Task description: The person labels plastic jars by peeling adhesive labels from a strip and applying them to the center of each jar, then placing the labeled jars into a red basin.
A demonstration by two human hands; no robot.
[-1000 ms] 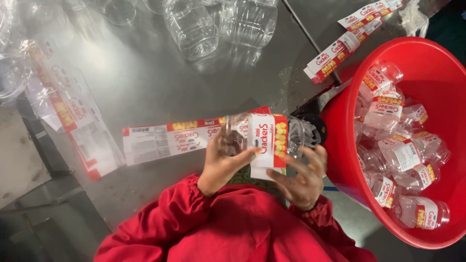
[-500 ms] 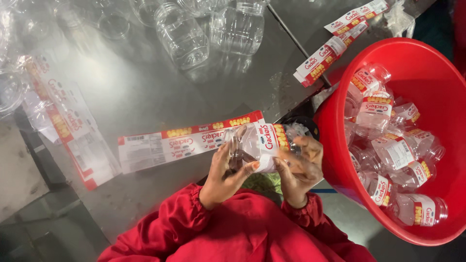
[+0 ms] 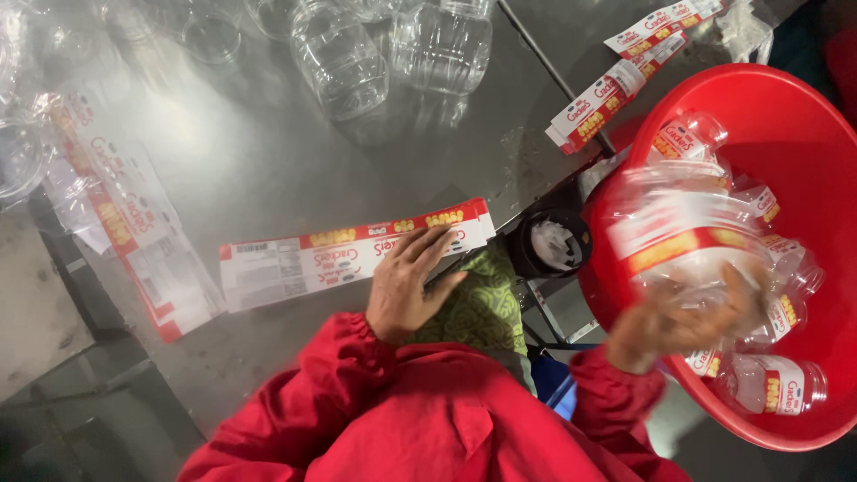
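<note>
My right hand [image 3: 678, 326] grips a clear plastic jar [image 3: 683, 232] with a red and white label, blurred by motion, over the red tub [image 3: 808, 125]. The tub holds several labelled jars [image 3: 772, 384]. My left hand [image 3: 406, 286] rests flat on a stack of red and white label sleeves [image 3: 312, 259] lying on the grey metal table [image 3: 232, 170], fingers spread, holding nothing. Both sleeves are red.
Unlabelled clear jars [image 3: 344, 58] stand at the table's far edge. More label sleeves lie at the left [image 3: 125, 223] and at the upper right [image 3: 616, 89]. A dark round object [image 3: 549, 243] sits between the table and the tub.
Both hands held the jar in front of me before. Now my right hand has swung it right over the tub, and my left hand has let go and dropped onto the label stack.
</note>
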